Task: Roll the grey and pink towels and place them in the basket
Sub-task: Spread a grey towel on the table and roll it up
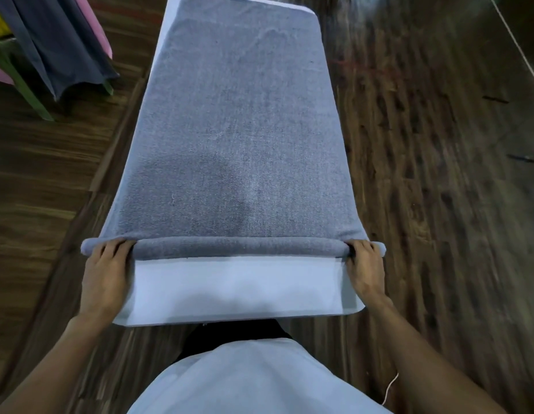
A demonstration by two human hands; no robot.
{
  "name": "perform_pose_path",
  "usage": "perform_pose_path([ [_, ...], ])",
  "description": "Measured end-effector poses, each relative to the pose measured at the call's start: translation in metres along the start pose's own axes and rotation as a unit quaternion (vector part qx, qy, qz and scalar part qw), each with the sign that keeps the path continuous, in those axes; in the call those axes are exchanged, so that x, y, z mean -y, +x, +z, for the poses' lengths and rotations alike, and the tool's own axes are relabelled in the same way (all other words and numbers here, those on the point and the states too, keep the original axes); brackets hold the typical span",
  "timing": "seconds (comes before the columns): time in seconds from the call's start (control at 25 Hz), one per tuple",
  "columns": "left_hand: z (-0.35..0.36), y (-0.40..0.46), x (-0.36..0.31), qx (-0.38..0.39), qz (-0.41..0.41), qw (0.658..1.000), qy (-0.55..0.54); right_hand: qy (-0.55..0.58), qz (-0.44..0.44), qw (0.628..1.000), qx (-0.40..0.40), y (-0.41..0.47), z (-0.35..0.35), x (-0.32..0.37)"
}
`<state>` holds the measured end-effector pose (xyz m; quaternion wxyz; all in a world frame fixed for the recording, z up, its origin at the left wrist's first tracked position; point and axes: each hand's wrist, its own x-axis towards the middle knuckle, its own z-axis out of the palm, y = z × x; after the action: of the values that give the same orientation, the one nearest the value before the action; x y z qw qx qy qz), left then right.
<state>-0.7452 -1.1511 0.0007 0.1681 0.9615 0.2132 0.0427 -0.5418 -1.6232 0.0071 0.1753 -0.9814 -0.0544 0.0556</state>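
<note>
Left hand (106,270) and right hand (364,268) grip grey towel's (238,130) rolled edge.

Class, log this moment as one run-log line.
step: rolling grey towel | left hand: on roll | right hand: on roll | surface: white table

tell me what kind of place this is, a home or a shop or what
Probably an indoor room set up for folding laundry; I can't tell home from shop. It has dark wood-plank flooring, a narrow white table with a grey towel, and cloths draped over a chair.
</note>
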Motion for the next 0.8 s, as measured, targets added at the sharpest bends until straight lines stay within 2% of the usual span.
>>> perform_pose_path([
  [0.16,-0.008,-0.013,0.013,0.05,0.049,0.998,0.007,-0.036,-0.054,0.996,0.053,-0.022,-0.005,-0.018],
  [0.24,-0.015,-0.011,0.026,0.11,0.078,0.99,0.031,-0.044,-0.096,0.99,0.092,-0.022,-0.016,-0.028],
  [0.32,-0.018,0.001,0.037,0.162,0.079,0.984,0.008,-0.001,-0.095,0.99,0.103,-0.015,-0.022,-0.028],
  [0.4,-0.016,0.018,0.038,0.149,0.023,0.988,-0.036,0.068,-0.023,0.995,0.069,-0.004,-0.022,-0.019],
  [0.48,-0.015,0.031,0.028,0.098,-0.009,0.993,-0.065,0.098,0.035,0.994,0.016,0.002,-0.019,-0.008],
  [0.52,-0.016,0.031,0.023,0.082,-0.016,0.994,-0.067,0.064,0.027,0.997,-0.016,0.002,-0.016,-0.005],
  [0.64,-0.015,0.009,0.015,0.018,0.035,0.999,0.028,-0.059,-0.066,0.994,-0.063,-0.017,-0.006,-0.012],
  [0.72,-0.006,-0.018,0.009,-0.009,0.035,0.999,0.04,-0.066,-0.101,0.991,-0.05,-0.036,0.002,-0.023],
  [0.8,0.006,-0.028,0.008,0.004,0.043,0.998,0.039,-0.053,-0.11,0.992,-0.023,-0.042,0.011,-0.03],
])
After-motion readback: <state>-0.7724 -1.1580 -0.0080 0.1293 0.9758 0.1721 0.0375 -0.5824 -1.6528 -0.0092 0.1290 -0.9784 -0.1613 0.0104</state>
